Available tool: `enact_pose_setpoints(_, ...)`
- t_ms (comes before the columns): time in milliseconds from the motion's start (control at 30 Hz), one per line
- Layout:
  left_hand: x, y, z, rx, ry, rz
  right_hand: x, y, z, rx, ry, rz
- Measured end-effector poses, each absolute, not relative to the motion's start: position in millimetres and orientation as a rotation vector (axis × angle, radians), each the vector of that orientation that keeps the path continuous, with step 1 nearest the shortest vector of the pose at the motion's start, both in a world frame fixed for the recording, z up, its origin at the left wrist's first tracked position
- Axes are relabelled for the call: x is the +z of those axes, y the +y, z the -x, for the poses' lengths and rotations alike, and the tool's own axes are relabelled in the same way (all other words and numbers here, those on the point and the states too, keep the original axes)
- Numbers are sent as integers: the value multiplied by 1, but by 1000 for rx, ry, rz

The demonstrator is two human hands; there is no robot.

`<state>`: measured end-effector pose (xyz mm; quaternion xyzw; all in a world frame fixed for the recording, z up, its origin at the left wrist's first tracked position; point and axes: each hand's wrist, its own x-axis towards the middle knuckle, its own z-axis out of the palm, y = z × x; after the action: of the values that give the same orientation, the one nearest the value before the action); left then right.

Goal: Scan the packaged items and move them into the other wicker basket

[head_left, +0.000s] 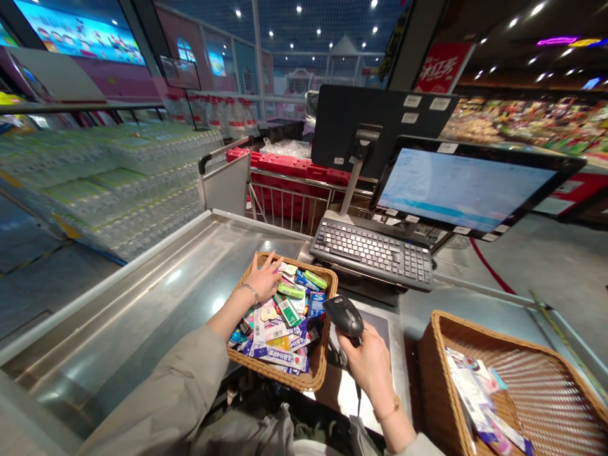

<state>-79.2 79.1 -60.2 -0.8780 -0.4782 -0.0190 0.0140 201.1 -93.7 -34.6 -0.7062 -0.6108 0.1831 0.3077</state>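
A wicker basket (331,278) full of small packaged goods stands on the metal counter in front of me. Over its far left part lies my left hand (264,279), fingers spread across the packets, with nothing visibly gripped. Green packs (291,291), a blue box (316,304) and white-and-purple sachets (259,335) fill the basket. To the right of the basket, my right hand (369,356) is wrapped round the handle of a black barcode scanner (342,315). The scanner's head is raised near the basket's right rim, and its cable hangs below my hand.
A second wicker basket (517,345) with several packets stands at the right. Beyond the scanner are a keyboard (373,250) and a lit monitor (468,187). A metal shopping cart (285,196) is behind the counter (185,278). Stacked bottle packs (118,183) stand at left.
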Motion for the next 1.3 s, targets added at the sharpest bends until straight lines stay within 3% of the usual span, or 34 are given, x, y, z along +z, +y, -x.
enact_pose_setpoints(900, -65, 43, 64, -104, -1462, 2932, -45, -106, -210, 397, -1586, 1855)
enact_pose_setpoints(1300, -61, 20, 13, -211, -1276, 2699, -45, -106, -211, 434, -1567, 1856)
